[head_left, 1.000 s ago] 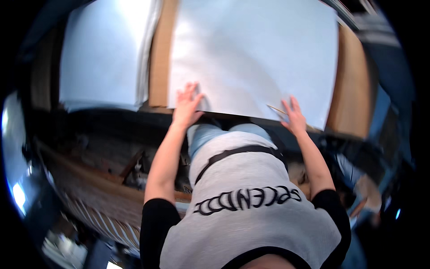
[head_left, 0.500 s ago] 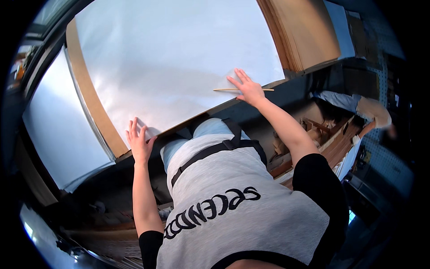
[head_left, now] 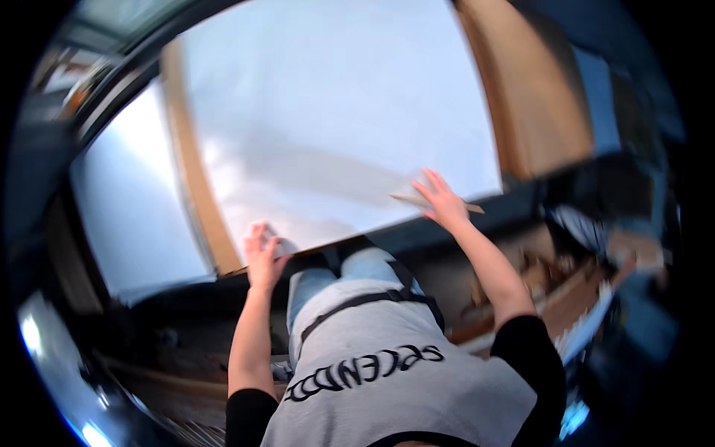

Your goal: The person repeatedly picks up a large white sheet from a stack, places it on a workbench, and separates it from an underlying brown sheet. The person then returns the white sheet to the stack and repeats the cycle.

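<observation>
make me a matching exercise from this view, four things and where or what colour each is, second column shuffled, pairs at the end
Things
1. left hand
2. right hand
3. thin stick
4. large sheet

Places and colours
A. tan, showing on both sides of the right hand
B. white, spread beneath both hands
C. near the sheet's lower left corner
D. fingers outstretched, nearer the sheet's lower right corner

Pairs: 1-C, 2-D, 3-A, 4-B

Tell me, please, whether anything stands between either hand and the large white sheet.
Nothing visible stands between the left hand and the white sheet. A thin stick passes beneath the right hand, at the sheet's near edge; whether it is held or merely covered, I cannot tell.
</observation>
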Tool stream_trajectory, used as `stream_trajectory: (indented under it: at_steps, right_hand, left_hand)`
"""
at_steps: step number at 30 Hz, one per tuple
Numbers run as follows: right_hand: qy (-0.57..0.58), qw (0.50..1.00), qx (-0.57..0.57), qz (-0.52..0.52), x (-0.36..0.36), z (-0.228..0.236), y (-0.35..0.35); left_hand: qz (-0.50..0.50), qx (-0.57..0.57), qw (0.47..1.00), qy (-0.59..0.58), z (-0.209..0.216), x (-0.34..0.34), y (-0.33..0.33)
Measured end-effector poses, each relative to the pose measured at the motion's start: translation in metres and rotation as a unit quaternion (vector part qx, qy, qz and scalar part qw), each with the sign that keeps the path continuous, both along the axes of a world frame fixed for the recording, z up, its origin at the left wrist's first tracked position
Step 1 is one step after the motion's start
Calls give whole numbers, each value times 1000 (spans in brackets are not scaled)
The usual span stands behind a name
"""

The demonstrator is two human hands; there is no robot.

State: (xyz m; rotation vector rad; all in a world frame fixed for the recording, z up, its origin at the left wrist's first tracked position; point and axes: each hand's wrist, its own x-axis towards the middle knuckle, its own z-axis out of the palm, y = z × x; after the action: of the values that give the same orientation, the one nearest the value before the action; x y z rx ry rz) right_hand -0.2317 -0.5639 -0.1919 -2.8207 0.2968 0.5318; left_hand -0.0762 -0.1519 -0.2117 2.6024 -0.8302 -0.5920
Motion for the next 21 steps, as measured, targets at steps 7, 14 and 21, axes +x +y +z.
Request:
stream_trajectory:
  at_steps: [7, 14, 21]
  right_hand:
    - [60, 995, 26, -76, 42, 30, 8]
    - [-9, 999, 30, -34, 167, 28, 133]
    - [-81, 989, 44, 115, 335, -6, 335]
  left_hand:
    - [-2, 39, 999, -18, 7, -1, 9]
    - [-28, -8, 999, 37, 16, 13, 25]
    - [89, -205, 973, 50, 30, 41, 64]
